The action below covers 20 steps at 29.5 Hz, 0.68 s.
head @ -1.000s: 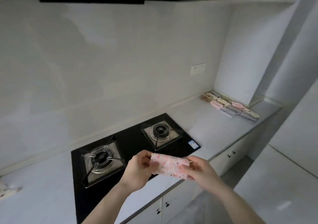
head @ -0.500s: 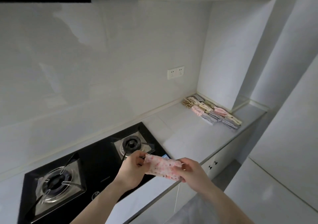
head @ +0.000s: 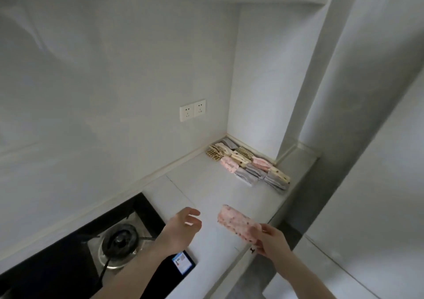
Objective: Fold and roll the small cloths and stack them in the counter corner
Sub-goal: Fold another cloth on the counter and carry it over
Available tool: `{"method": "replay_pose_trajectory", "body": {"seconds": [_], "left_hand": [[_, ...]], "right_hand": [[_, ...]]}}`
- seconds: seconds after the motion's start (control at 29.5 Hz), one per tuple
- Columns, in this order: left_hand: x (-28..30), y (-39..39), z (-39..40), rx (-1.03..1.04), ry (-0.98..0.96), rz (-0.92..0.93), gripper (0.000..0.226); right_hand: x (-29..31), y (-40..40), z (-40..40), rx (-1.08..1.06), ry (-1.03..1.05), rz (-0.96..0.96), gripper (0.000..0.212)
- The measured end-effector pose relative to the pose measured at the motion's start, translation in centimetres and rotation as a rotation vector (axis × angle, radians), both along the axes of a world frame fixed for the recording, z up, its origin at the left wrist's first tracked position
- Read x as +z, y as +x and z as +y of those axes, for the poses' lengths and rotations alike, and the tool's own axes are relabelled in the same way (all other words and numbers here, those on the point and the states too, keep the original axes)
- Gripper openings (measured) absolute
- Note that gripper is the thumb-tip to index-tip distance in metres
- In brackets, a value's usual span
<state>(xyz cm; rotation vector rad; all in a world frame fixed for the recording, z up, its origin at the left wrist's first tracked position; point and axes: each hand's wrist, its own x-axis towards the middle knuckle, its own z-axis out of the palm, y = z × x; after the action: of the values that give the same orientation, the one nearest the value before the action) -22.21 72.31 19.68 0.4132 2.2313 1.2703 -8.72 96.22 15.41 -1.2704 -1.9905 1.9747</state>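
A rolled pink cloth (head: 236,223) with dark speckles hangs over the white counter (head: 206,188), and my right hand (head: 270,239) grips its near end. My left hand (head: 183,225) hovers just left of the roll, fingers loosely spread, holding nothing. In the far counter corner lies the stack of rolled cloths (head: 247,163), several in pink, grey, cream and checked patterns, lined up against the wall.
A black gas hob (head: 68,259) with a steel burner (head: 121,241) fills the counter at lower left. A double wall socket (head: 192,110) sits above the counter. White cabinet fronts (head: 247,262) run below the counter's front edge. A grey pillar stands to the right.
My left hand has let go of the pink roll, which my right hand alone now holds. The view has swung right toward the corner stack.
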Motion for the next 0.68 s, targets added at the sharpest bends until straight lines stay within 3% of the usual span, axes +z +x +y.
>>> {"method": "replay_pose_trajectory", "body": {"seconds": [0.34,0.68], "left_hand": [[-1.1,-7.6,5.7,-0.019,-0.137,-0.006,0.020],[-2.3,-12.0,11.5,0.045,-0.227,-0.013,0.015]], "right_hand": [[-5.8,-7.6,12.0,-0.291,-0.133,-0.073,0.016],[-11.8,-15.9,22.4,-0.358,-0.136,-0.197,0.035]]}}
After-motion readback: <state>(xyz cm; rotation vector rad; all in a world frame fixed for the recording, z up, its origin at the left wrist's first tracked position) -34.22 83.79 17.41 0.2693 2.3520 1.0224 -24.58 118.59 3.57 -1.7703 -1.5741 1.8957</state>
